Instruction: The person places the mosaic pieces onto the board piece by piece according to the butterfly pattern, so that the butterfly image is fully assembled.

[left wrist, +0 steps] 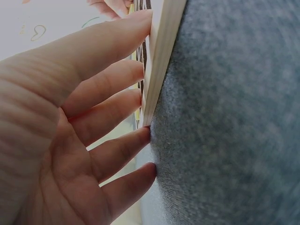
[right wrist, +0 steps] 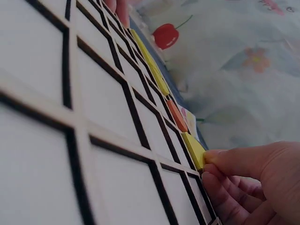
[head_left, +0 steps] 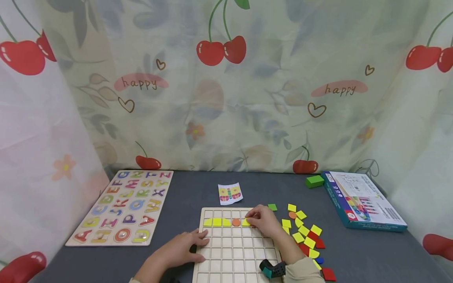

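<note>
A wooden grid board lies on the dark table; along its second row sit yellow pieces and an orange disc. My right hand pinches a yellow piece between thumb and finger, right of the disc, at a cell of that row. At the board's left edge, my left hand rests with fingers spread and loosely extended, fingertips touching the edge.
Loose yellow, red, orange and blue pieces lie right of the board. A small patterned card is behind it. An alphabet board stands left; a green block and a flat box are at the back right.
</note>
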Tool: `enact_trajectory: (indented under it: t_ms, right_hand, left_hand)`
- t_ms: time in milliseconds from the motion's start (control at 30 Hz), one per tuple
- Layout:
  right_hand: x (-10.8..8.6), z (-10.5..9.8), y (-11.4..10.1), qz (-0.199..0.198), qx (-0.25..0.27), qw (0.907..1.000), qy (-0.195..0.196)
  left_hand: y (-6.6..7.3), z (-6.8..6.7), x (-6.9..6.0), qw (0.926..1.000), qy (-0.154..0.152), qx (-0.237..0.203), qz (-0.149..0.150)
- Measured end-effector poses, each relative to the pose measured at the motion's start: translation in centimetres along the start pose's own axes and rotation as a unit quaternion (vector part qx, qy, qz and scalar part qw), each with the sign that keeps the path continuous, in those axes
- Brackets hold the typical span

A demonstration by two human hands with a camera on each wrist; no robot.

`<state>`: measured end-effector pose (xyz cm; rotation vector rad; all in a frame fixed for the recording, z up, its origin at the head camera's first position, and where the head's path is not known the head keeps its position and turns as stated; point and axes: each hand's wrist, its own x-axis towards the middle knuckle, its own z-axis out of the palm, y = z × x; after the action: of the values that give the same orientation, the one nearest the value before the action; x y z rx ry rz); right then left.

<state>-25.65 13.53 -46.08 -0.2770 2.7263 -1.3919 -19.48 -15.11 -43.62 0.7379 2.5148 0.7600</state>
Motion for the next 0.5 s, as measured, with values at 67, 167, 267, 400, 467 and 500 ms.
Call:
enact_trajectory:
  t_ms: [67, 167, 267, 400, 467, 500]
  right_hand:
    - [-0.1, 0.1, -0.2, -0.001, -0.025, 0.9996, 0.009]
    - [-0.2, 0.0, -0.3, -0.003, -0.021, 0.9998, 0.001]
    - [-0.3, -0.7, -0.1, -0.007, 0.008, 0.9999, -0.011]
    - [-0.3, -2.8, 0.8, 0.011, 0.036, 0.9993, 0.003]
    - [-0.4, -4.0, 1.4, 0.024, 0.044, 0.9987, 0.011]
    - [-0.6, -4.7, 1.6, 0.033, 0.045, 0.9983, 0.015]
  left_hand:
    - [0.0, 0.0, 0.0, 1.0000, -0.001, 0.000, 0.000]
    - [0.0, 0.0, 0.0, 1.0000, -0.003, -0.005, 0.000]
    - [0.1, 0.0, 0.0, 1.0000, -0.003, -0.009, 0.002]
    - [0.1, 0.0, 0.2, 0.9999, -0.003, -0.011, 0.006]
    - [0.2, 0.1, 0.3, 0.9999, -0.003, -0.011, 0.008]
    - [0.2, 0.1, 0.3, 0.9999, -0.002, -0.011, 0.009]
